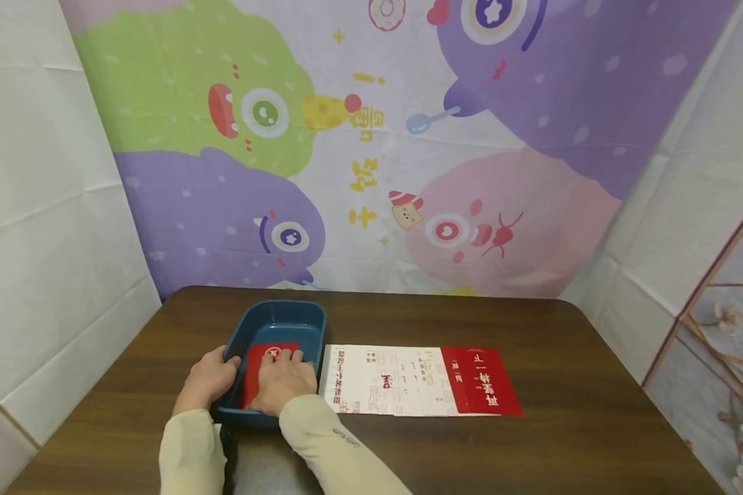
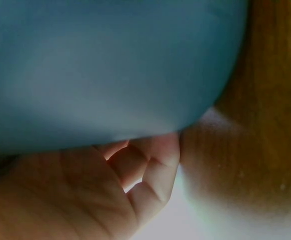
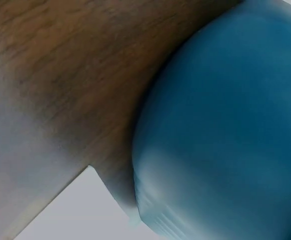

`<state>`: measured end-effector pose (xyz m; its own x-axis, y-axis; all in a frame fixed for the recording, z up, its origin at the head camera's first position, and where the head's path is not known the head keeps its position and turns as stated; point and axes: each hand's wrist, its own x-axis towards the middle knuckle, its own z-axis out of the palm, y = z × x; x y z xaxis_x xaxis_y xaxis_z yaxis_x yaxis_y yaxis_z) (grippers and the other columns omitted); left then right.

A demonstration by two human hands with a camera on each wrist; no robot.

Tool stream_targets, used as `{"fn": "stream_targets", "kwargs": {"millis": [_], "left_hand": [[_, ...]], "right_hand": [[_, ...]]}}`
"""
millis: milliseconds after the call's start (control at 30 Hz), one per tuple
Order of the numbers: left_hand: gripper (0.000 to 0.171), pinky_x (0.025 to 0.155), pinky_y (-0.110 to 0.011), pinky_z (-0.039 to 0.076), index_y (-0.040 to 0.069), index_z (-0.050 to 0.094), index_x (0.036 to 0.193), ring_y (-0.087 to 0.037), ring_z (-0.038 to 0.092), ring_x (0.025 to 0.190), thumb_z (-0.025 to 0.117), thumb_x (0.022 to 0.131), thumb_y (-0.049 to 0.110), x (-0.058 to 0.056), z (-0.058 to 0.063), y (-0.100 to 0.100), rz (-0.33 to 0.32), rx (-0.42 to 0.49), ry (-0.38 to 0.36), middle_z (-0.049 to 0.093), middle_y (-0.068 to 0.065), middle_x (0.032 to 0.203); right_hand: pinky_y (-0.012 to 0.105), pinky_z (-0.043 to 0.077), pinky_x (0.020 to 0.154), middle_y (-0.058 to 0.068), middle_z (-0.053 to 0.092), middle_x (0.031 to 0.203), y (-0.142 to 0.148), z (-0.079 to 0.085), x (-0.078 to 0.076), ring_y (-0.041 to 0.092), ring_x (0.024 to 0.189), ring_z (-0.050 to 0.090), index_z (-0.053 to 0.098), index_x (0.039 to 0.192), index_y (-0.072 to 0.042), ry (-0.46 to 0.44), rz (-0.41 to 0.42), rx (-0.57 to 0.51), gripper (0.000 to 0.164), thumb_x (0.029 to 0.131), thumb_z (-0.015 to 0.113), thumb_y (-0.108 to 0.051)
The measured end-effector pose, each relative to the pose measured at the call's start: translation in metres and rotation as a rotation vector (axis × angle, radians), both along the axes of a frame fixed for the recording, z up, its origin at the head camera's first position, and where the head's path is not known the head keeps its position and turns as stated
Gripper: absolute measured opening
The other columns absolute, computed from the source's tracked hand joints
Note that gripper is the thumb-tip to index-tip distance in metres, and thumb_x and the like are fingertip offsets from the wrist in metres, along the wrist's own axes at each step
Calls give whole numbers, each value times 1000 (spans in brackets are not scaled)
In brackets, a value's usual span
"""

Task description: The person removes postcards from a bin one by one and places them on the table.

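Note:
A deep blue rectangular tray stands at the left of the table. My left hand holds its left side, thumb at the rim; in the left wrist view, the fingers of that hand bend against the outer wall. Inside the tray lies a flat red packet with a round white emblem. Spread over it, my right hand rests its fingers on the packet and hides part of it. The right wrist view shows only the tray's outer wall, not the hand.
Right of the tray, white printed sheets lie in an overlapping row, with a red printed sheet at the right end. They sit on a dark wooden table. A cartoon-printed cloth hangs behind it.

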<state>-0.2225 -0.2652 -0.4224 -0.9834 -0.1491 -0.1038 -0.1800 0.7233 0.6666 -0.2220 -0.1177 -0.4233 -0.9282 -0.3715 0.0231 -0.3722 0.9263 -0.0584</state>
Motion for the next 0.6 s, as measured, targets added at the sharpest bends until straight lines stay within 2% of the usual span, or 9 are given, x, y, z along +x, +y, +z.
{"fn": "stream_targets", "kwargs": {"millis": [233,400,600], "left_hand": [[39,87,-68,46,-9,53,123,-49,57,99,43,99,20,2,1,1,1,-6,8,60,-37,116],[41,88,-67,47,-10,50,126,-49,58,101,43,99,20,2,-4,1,1,7,-13,59,-37,119],[40,88,-67,47,-9,51,126,-48,58,100,43,100,21,0,-1,1,11,8,-6,59,-36,118]], "right_hand": [[36,55,71,2,62,109,2,0,3,20,98,52,61,127,-22,37,52,-14,74,67,75,-64],[36,53,73,1,58,108,3,-2,3,20,98,49,64,123,-22,20,46,11,70,68,74,-63],[35,54,72,0,58,104,3,-1,1,18,96,49,70,109,-22,27,54,-25,60,67,76,-63]]}}
